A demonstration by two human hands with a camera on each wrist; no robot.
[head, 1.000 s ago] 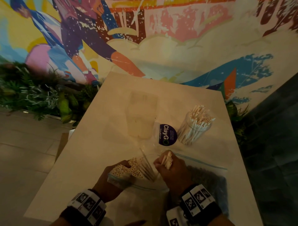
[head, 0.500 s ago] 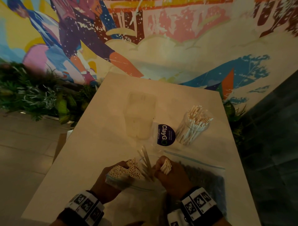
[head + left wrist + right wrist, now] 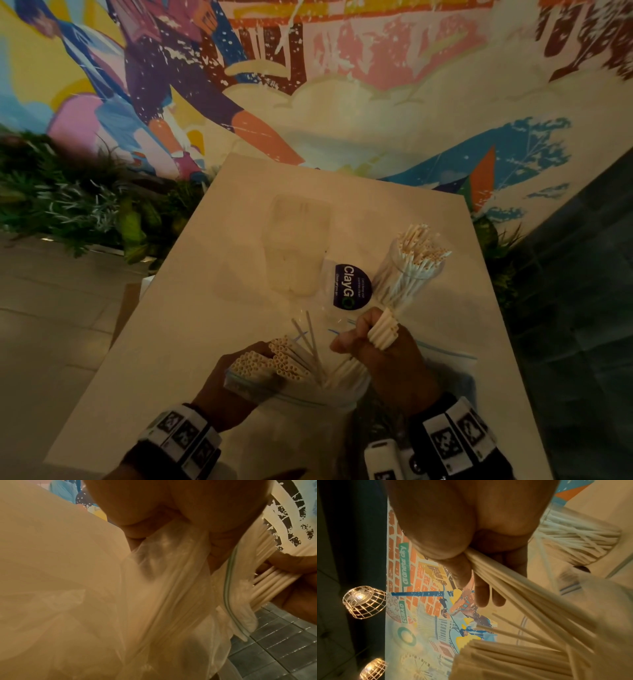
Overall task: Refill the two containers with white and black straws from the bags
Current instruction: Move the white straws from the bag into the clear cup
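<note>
Head view: at the far left a strip of green foliage [image 3: 68,202] is seen beside the pale table [image 3: 191,308], with a painted mural [image 3: 308,85] filling the wall behind. On the near part of the table, the left hand [image 3: 226,387] is curled around the mouth of a clear zip bag [image 3: 294,401], from which the open ends of white straws [image 3: 274,361] protrude; a few loose straws are fanned upward between the two hands. Farther back, an empty clear container [image 3: 298,246] is set on the table, hard to make out against the surface. Just right of it lies a round dark sticker reading "ClayGO" [image 3: 351,287], apparently on clear plastic. A small bundle of white straws [image 3: 383,330] is gripped in the fist of the right hand [image 3: 387,356], held above the bag and near the base of a second clear container [image 3: 411,274] already crowded with white straws. Under the right wrist a second zip bag [image 3: 455,373] with dark contents is partly hidden by the hand and wristband. In the right wrist view, the bundle is seen clamped between thumb and fingers [image 3: 481,595].
</note>
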